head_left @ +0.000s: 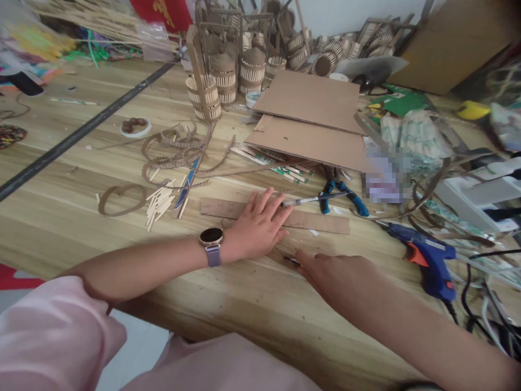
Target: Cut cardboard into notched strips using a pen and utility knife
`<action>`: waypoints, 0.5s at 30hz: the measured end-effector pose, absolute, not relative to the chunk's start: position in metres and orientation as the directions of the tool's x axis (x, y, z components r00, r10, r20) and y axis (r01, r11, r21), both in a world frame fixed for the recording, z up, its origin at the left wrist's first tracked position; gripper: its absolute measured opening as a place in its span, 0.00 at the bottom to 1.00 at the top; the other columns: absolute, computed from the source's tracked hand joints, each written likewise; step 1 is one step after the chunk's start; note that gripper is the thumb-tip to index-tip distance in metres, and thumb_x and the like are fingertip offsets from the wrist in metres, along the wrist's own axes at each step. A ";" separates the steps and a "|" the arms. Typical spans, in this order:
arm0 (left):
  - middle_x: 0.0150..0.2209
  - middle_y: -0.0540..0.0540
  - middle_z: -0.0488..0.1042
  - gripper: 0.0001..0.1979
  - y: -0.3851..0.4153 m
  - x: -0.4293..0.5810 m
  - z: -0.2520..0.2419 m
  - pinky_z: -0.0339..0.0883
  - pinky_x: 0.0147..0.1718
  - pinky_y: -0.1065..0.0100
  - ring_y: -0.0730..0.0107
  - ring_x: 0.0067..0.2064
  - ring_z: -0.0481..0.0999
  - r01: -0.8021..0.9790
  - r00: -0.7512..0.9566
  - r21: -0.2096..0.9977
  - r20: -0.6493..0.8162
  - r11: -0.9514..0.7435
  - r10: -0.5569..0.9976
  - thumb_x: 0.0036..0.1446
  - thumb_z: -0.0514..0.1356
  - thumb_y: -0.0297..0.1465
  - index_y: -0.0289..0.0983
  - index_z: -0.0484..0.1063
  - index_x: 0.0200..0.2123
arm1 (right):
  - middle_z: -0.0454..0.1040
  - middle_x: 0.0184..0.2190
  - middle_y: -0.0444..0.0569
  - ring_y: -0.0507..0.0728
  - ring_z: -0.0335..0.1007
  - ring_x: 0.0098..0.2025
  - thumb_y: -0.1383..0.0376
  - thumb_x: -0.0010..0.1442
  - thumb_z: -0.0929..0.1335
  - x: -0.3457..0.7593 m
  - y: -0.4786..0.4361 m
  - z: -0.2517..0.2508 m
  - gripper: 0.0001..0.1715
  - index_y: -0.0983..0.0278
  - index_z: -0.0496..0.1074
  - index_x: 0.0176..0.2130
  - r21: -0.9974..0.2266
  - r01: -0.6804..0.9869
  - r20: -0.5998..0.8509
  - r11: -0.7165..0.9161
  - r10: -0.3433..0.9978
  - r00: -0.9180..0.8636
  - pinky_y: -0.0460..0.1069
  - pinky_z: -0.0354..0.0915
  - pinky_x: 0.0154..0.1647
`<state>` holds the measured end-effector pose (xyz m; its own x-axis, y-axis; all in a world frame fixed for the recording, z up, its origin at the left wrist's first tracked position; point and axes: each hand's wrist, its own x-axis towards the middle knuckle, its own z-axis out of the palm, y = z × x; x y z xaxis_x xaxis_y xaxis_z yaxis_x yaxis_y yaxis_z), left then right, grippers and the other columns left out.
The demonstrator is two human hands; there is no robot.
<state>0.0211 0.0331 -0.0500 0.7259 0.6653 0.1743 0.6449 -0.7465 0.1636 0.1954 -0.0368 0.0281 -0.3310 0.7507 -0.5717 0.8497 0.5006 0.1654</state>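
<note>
My left hand, a watch on its wrist, lies flat with fingers spread on a narrow cardboard strip. Just beyond its fingertips, a slim pen-like tool rests across blue-handled pliers. To the right and nearer my body, my right hand is closed around a thin tool with a dark tip. Most of that tool is hidden inside the hand, so its kind cannot be made out. The tip points left, a little below the strip and apart from it.
A blue glue gun lies at right among cables. Cardboard sheets overlap at the back, beside several small slatted buckets. Short wooden sticks, a cardboard ring and curled corrugated strips lie at left.
</note>
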 end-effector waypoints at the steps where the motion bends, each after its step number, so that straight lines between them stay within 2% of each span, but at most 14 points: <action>1: 0.70 0.31 0.53 0.27 0.033 0.021 -0.050 0.43 0.67 0.35 0.38 0.72 0.45 0.644 0.726 0.160 0.178 -0.748 0.664 0.71 0.50 0.39 0.31 0.58 0.67 | 0.81 0.31 0.50 0.62 0.82 0.31 0.79 0.59 0.64 0.194 -0.036 0.030 0.18 0.62 0.72 0.45 0.166 0.855 -0.589 0.491 0.745 -0.313 0.46 0.56 0.19; 5: 0.70 0.32 0.54 0.27 0.033 0.020 -0.052 0.43 0.67 0.36 0.39 0.72 0.46 0.645 0.726 0.147 0.188 -0.750 0.661 0.71 0.50 0.39 0.31 0.59 0.67 | 0.82 0.32 0.51 0.62 0.82 0.33 0.81 0.56 0.64 0.187 -0.036 0.035 0.22 0.62 0.72 0.45 0.168 0.875 -0.599 0.453 0.752 -0.275 0.46 0.59 0.20; 11: 0.70 0.31 0.55 0.28 0.034 0.019 -0.051 0.43 0.67 0.37 0.37 0.72 0.46 0.658 0.723 0.129 0.170 -0.742 0.670 0.71 0.49 0.40 0.29 0.58 0.67 | 0.81 0.28 0.49 0.61 0.82 0.30 0.83 0.53 0.63 0.188 -0.041 0.030 0.24 0.60 0.73 0.43 0.211 0.865 -0.560 0.455 0.782 -0.274 0.45 0.51 0.17; 15: 0.70 0.32 0.54 0.28 0.033 0.019 -0.050 0.43 0.67 0.37 0.37 0.72 0.45 0.660 0.725 0.117 0.158 -0.742 0.670 0.72 0.48 0.41 0.29 0.57 0.68 | 0.81 0.27 0.48 0.61 0.81 0.27 0.83 0.53 0.63 0.190 -0.042 0.027 0.26 0.60 0.73 0.43 0.228 0.858 -0.570 0.461 0.777 -0.267 0.44 0.51 0.16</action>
